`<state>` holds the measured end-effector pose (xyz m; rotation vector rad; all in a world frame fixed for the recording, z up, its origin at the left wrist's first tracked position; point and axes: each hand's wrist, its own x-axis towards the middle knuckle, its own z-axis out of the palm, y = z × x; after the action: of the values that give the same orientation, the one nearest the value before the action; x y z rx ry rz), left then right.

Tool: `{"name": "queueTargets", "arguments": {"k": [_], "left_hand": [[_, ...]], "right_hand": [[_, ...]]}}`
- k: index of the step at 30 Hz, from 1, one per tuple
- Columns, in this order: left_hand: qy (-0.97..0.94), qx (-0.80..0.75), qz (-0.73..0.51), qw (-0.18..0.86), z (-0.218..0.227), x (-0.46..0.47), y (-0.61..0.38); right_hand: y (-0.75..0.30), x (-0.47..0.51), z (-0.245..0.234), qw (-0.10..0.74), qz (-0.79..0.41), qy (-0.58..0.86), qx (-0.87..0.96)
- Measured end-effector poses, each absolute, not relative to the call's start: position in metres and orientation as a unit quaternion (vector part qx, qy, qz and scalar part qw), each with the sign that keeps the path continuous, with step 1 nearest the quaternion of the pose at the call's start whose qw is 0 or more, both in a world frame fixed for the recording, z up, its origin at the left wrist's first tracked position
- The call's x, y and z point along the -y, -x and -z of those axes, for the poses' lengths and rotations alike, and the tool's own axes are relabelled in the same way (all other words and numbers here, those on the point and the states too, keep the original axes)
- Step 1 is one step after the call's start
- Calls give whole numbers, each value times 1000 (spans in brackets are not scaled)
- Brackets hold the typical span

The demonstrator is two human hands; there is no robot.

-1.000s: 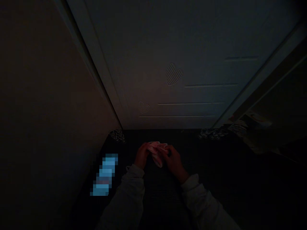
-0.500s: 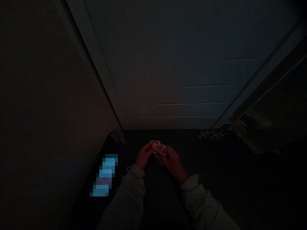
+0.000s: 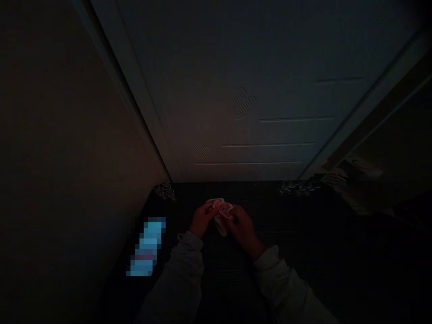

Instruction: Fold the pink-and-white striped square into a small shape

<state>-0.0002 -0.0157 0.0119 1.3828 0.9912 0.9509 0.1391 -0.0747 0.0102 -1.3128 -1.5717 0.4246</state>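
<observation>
A small, crumpled pinkish-white piece, perhaps cloth (image 3: 222, 221), is held between my two hands above the dark table. Its exact kind is lost in the dim light. My left hand (image 3: 201, 219) grips its left side, with thumb and fingers closed on it. On the right side, my right hand (image 3: 245, 228) pinches an edge between thumb and fingers. A lower fold of the piece hangs down between the hands. Light long sleeves cover both wrists.
A glowing, pixelated rectangular screen (image 3: 146, 247) lies left of my arms. Clusters of small shiny rings (image 3: 164, 191) sit at the table's far left corner, and more rings (image 3: 299, 187) at far right. Behind stands a pale panel (image 3: 216, 112) with embossed hearts.
The pinkish-white piece has spread a little between my hands, with more of its lower fold showing. My hands have barely moved.
</observation>
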Motion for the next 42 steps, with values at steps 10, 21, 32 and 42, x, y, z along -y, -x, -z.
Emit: {"name": "queueTargets", "arguments": {"k": [10,21,32,42], "left_hand": [[-662,-432,-440,427,-7,25,-6],[-646,-477,-441,401,-1,23,-3],[-621,-447,-469,441,4,20,-2],[-594,-418,-454,516,-6,21,-1]], "right_hand": [[-135,71,-11,531,-246,572,574],[-143,65,-9,522,-339,578,527],[-138,67,-8,494,-285,580,582],[-138,70,-8,481,-218,570,629]]}}
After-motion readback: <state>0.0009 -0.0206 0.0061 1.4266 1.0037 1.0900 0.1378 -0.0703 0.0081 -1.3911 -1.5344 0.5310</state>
